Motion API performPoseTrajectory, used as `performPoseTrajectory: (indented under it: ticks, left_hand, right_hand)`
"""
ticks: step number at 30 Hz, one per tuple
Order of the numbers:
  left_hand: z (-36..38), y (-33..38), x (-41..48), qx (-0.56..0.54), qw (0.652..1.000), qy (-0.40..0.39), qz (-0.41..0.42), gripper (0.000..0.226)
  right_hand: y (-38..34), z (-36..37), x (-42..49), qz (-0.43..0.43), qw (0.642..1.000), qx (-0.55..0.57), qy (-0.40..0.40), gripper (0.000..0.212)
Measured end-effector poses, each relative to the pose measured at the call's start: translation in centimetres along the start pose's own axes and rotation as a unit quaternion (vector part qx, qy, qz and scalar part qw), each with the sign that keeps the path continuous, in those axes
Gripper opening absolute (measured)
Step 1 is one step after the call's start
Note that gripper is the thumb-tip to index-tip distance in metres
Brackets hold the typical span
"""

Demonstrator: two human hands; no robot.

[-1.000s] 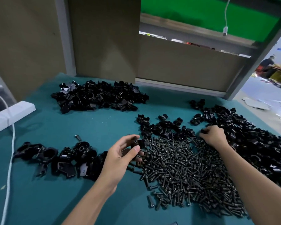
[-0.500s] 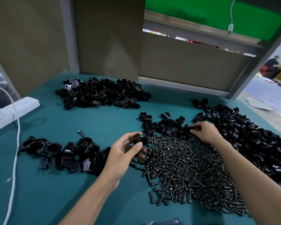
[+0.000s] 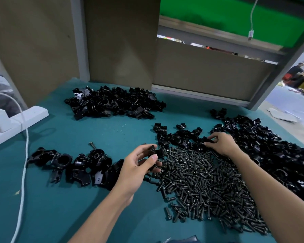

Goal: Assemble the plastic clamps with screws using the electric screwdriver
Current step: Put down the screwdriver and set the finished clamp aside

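Left hand [image 3: 139,165]: thumb and fingers curled round a black plastic clamp piece [image 3: 154,153], held at the 9 o'clock edge of the screw pile [image 3: 209,186].

Right hand [image 3: 222,144]: fingertips pinching a second clamp piece [image 3: 208,142] at the 12 o'clock edge of the same pile, against a small cluster of clamp pieces [image 3: 179,135].

The screws lie loose on the teal desk [image 3: 60,207], centre right.

A large heap of clamp pieces [image 3: 274,155] sits at 3 o'clock, touching the screws. A far heap [image 3: 112,104] sits at 11 o'clock, well apart.

A row of joined clamps [image 3: 74,163] lies at 9 o'clock, just beside the left hand, with a single loose screw [image 3: 92,145] just beyond it.

A white cable [image 3: 25,146] runs down the desk's left side, near a white power strip [image 3: 16,120].
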State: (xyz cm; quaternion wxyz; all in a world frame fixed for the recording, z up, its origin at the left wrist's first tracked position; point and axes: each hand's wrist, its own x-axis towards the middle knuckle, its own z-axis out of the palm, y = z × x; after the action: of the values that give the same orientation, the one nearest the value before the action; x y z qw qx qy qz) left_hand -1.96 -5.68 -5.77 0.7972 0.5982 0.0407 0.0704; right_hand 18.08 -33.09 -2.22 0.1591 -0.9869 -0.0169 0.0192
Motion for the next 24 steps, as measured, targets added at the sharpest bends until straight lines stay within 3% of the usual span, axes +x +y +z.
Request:
performPoseTrajectory:
  ticks: [8,13,17,20,22,24]
  left_hand:
    - [-0.2,0.1,0.2,0.007,1.0,-0.002,-0.005,0.023]
    - [-0.1,-0.1,0.3,0.005,1.0,-0.002,-0.005,0.023]
    - [-0.2,-0.2,0.3,0.01,1.0,-0.003,-0.004,0.023]
    - [-0.1,-0.2,0.4,0.009,1.0,-0.001,-0.004,0.023]
    - [-0.1,-0.2,0.4,0.008,1.0,0.0,-0.004,0.023]
    - [-0.2,-0.3,0.5,0.006,1.0,0.001,-0.004,0.023]
  right_hand:
    - [0.1,-0.5,0.7,0.003,0.999,0.047,-0.026,0.028]
    - [0.9,-0.9,1.0,0.012,0.996,0.092,0.005,0.026]
    - [1.5,-0.6,1.0,0.012,1.0,0.011,-0.01,0.02]
    - [1.3,-0.5,0.7,0.015,0.997,-0.05,0.059,0.021]
    - [1.1,-0.4,0.4,-0.008,0.994,-0.037,0.105,0.017]
    - [0.6,-0.4,0.2,-0.023,0.996,-0.012,0.085,0.021]
